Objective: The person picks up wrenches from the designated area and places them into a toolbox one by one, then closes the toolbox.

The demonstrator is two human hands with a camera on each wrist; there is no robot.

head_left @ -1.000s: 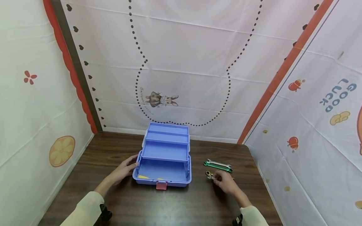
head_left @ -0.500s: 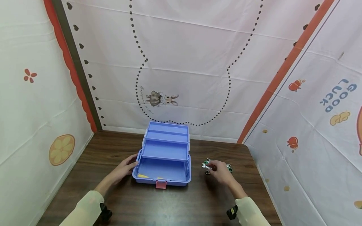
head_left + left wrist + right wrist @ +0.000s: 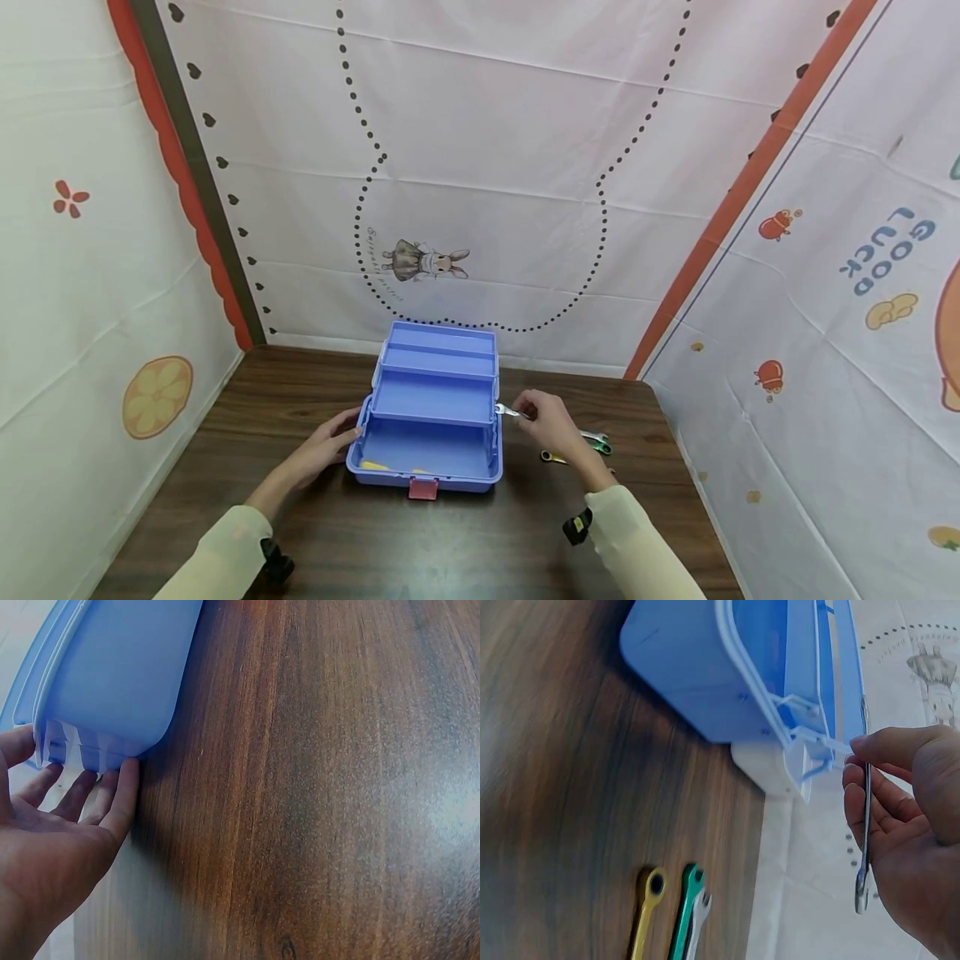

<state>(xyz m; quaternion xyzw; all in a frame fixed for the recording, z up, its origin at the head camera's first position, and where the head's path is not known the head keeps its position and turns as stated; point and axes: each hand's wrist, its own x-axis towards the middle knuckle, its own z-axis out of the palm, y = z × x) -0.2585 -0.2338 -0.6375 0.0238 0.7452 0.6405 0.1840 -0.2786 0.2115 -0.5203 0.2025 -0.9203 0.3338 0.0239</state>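
A blue toolbox (image 3: 420, 454) stands on the table with its tiered trays (image 3: 433, 395) raised. My left hand (image 3: 322, 448) holds its left side; in the left wrist view the thumb is at the rim and the fingertips touch the outer wall. My right hand (image 3: 551, 423) pinches a silver wrench (image 3: 867, 817) between thumb and fingers, near the toolbox's right side and at about the lower tray's height. One wrench end points toward the tray. Yellow items (image 3: 375, 466) lie in the bottom compartment, partly hidden by the front wall.
Right of the toolbox lie a yellow wrench (image 3: 646, 904), a green wrench (image 3: 685, 907) and another silver wrench (image 3: 698, 922), partly behind my right arm in the head view. A red latch (image 3: 423, 488) hangs at the toolbox front. Printed cloth (image 3: 487, 208) surrounds the wooden table (image 3: 427, 558).
My right hand has lifted the silver wrench from beside the other wrenches and carried it left to the toolbox. My left hand has stayed at the toolbox's left side.
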